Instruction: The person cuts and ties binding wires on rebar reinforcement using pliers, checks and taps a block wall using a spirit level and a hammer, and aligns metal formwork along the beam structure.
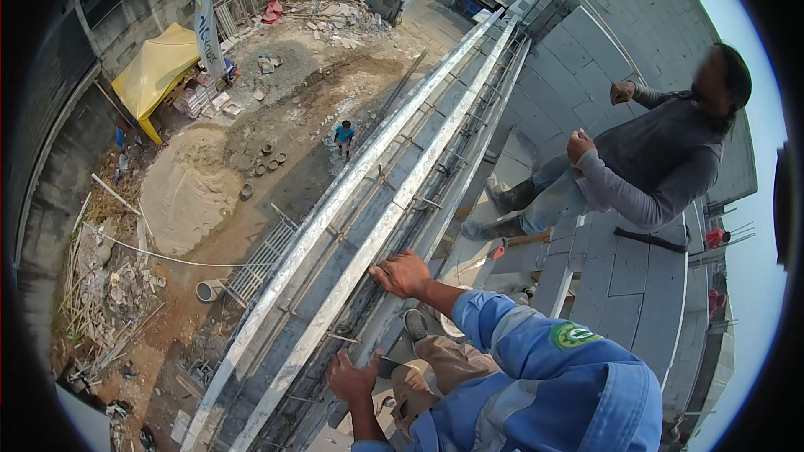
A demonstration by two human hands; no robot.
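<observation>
A long pale metal rail [392, 230] runs along the top of a narrow trough with steel reinforcing bars [429, 202] lying inside it. My right hand [404, 274] reaches across the trough, its fingers bent onto the rail's near edge. Lower down, my left hand [352, 376] rests at the trough's near side, fingers spread and holding nothing. A second pale rail [310, 216] lies parallel on the outer side, with short ties crossing between the two. My blue sleeves and bent legs show beside the trough.
A co-worker [645, 155] in a grey top stands at right by a grey block wall [595, 59]. The ground lies far below the outer rail. Down there are a sand pile [186, 188], a yellow canopy [153, 71], rubble, buckets [268, 157] and a person in blue [343, 136].
</observation>
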